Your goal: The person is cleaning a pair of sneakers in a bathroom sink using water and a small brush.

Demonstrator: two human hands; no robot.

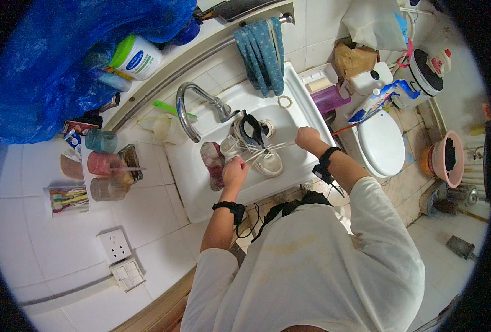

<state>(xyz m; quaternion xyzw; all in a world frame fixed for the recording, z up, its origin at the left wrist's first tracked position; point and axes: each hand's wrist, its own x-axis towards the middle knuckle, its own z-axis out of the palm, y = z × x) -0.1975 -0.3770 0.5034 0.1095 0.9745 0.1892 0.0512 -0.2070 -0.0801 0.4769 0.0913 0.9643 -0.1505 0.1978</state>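
Observation:
A white sneaker [269, 164] with a dark lining lies in the white sink [301, 105], its toe toward me. Behind and beside it is a second light shoe [230, 145], partly covered. White shoelaces [278, 146] stretch between my two hands above the shoes. My left hand [236, 172] is closed on one end, left of the sneaker's toe. On the other side, my right hand [310, 139] grips the opposite end in a fist, near the sink's right part. A long maroon and whitish thing [213, 165], its kind unclear, lies left of my left hand.
A curved metal faucet [187, 105] arches over the sink's back left. Beyond it, a blue towel [261, 55] hangs on a rail. Cups [102, 162] and toothbrushes [71, 199] stand on the left wall. A toilet [381, 145] is at right, with a pink bucket [452, 160] farther off.

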